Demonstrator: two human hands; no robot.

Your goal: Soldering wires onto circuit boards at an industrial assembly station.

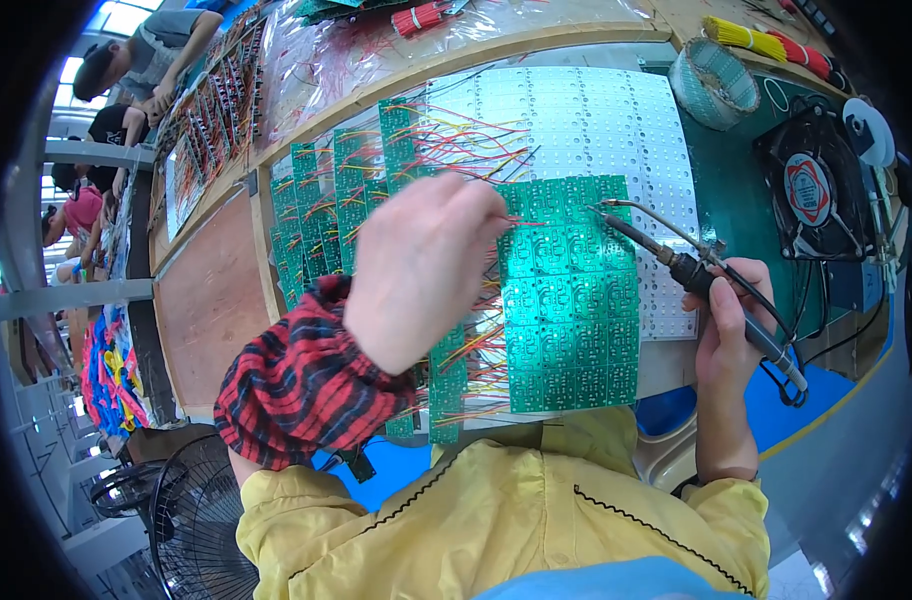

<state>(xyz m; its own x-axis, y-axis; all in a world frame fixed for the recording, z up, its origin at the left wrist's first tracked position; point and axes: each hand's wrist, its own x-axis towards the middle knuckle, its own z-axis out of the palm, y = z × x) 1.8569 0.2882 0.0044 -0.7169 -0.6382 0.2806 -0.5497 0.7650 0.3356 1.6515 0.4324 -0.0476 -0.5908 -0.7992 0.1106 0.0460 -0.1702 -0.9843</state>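
A green circuit board panel (571, 300) lies in front of me, divided into many small repeated sections. My left hand (421, 265), in a red and black plaid sleeve cover, is over the panel's left edge. Its fingers pinch a thin red wire (524, 222) whose end reaches onto the panel. My right hand (731, 310) grips a soldering iron (691, 270) with a thin metal tube fixed alongside. The iron's tip is above the panel's upper right part; I cannot tell whether it touches. Green board strips (401, 150) with red and yellow wires lie to the left.
Under the panel is a white perforated sheet (576, 110). A black fan (816, 185), a solder spool (869, 130) and a woven basket (714, 85) stand at the right. Wire bundles (746, 38) lie at the back. A wooden rail (456, 70) borders the bench. Other people work at the far left.
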